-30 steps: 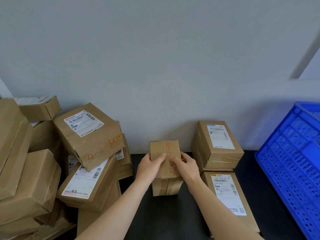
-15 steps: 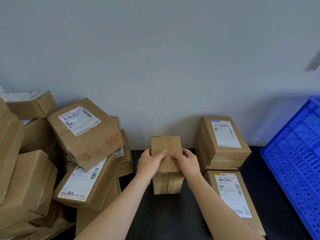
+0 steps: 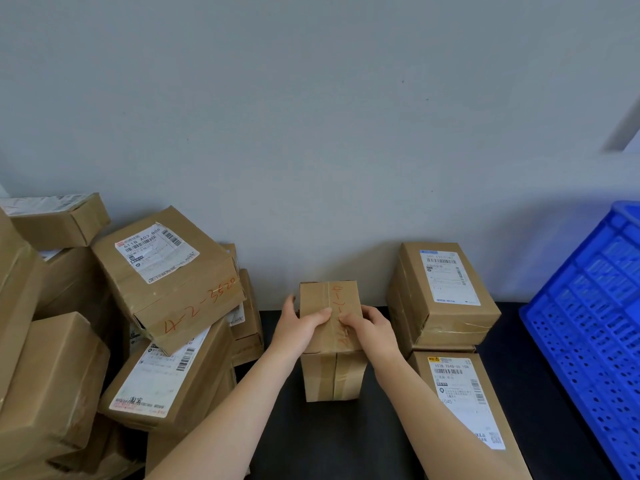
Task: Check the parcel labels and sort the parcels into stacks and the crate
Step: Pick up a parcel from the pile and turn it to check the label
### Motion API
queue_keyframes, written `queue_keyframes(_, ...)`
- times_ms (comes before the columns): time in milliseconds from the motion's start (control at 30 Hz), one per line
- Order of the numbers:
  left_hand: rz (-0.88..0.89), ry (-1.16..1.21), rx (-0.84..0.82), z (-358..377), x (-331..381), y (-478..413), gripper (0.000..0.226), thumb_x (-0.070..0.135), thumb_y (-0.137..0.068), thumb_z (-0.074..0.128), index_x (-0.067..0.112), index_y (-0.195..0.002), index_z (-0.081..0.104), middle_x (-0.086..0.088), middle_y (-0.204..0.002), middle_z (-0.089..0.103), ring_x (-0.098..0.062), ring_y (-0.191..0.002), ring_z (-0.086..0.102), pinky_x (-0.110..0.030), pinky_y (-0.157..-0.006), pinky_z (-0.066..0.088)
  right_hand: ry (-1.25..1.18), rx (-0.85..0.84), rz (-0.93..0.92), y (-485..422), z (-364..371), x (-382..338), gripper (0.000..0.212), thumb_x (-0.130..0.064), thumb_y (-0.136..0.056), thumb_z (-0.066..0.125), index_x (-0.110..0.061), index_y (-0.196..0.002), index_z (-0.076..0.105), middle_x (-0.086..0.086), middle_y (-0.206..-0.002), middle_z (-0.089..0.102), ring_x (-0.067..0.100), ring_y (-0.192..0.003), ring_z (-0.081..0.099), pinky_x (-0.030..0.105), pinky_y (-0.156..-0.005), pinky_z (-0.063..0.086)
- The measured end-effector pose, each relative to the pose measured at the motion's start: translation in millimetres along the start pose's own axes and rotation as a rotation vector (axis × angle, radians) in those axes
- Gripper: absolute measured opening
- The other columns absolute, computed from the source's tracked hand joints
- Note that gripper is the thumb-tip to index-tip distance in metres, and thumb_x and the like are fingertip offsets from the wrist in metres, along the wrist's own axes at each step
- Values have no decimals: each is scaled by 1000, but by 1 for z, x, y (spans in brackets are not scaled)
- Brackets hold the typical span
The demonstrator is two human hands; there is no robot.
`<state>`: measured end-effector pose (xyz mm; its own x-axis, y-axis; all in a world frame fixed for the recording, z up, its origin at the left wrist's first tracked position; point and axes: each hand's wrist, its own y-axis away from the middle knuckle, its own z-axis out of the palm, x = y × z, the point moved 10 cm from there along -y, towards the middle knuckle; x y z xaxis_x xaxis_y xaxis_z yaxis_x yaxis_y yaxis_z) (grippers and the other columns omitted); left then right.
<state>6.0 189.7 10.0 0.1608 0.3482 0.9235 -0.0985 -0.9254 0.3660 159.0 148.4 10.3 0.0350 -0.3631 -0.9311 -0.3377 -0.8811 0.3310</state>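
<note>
Gripping a taped parcel, left hand and right hand meet above black tabletop, grey wall behind.

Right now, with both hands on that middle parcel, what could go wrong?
1. The tilted parcel marked 4-2-3520 rests askew atop the left heap; a nudge could make it slide.
2. The middle parcel, gripped by the left hand and right hand, shows only orange handwriting, partly under the right hand; no printed label shows, so mis-sorting is possible.

Soft, even, rather dim light; faint shadow low on the plain grey wall. Wide-angle bending and blur affect the blue plastic crate.
</note>
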Motion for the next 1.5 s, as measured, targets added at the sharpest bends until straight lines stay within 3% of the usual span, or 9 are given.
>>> queue_keyframes(100,22,24,-2,2,2,0,93,32,-84,70,27,-152,6,-2,-148,37,-25,-128,44,-41,-103,39,-38,-60,34,1,2,3,46,-30,-87,64,-17,-129,52,-4,-103,63,12,-92,60,24,-71,47)
queue_keyframes(200,72,27,3,2,6,-1,93,28,-85,69,31,-152,4,0,-150,33,-24,-130,42,-42,-105,39,-64,-93,53,2,3,5,46,-30,-88,64,-18,-130,51,-3,-105,63,12,-92,60,24,-70,47)
queue_keyframes(500,188,44,25,3,19,-1,83,12,-87,65,36,-149,16,2,-146,38,-16,-123,46,-27,-85,44,-96,-98,37,-2,4,3,45,-24,-88,63,-16,-131,53,-1,-107,65,15,-95,63,26,-77,51)
queue_keyframes(800,173,25,22,3,21,0,76,12,-88,65,34,-148,23,3,-138,45,-9,-105,48,-14,-64,41,-67,-110,24,3,4,-3,44,-24,-90,61,-15,-132,52,-1,-108,66,12,-93,63,21,-68,47)
queue_keyframes(967,155,-12,20,0,21,1,75,15,-87,67,32,-147,26,1,-137,46,-10,-100,48,-15,-61,40,10,-89,-28,10,5,-3,45,-35,-93,57,-19,-135,50,-3,-113,65,13,-100,62,24,-81,50)
queue_keyframes(1100,157,-37,45,-5,23,4,75,18,-83,73,31,-143,30,6,-127,46,-11,-102,46,-17,-63,40,86,-70,-47,15,2,-9,42,-39,-94,54,-19,-132,54,-5,-110,66,12,-100,62,28,-88,50)
queue_keyframes(1300,166,-69,141,-16,22,13,60,30,-80,75,25,-128,39,2,-124,48,-15,-105,50,-28,-79,44,252,-42,-102,20,-3,-30,35,-30,-97,51,-19,-130,55,-10,-102,62,4,-88,56,12,-63,41)
queue_keyframes(1400,128,-22,186,-25,21,15,40,39,-85,67,23,-115,45,0,-120,49,-15,-102,49,-28,-77,41,298,-20,-125,21,-9,-36,35,-26,-98,48,-20,-133,54,-7,-113,61,6,-98,53,18,-78,43)
queue_keyframes(1500,88,-69,178,-31,16,14,33,49,-88,57,22,-107,51,-4,-118,52,-20,-104,53,-40,-90,49,280,37,-106,21,-20,-35,32,-25,-99,44,-18,-126,59,-6,-114,61,9,-101,52,26,-89,42)
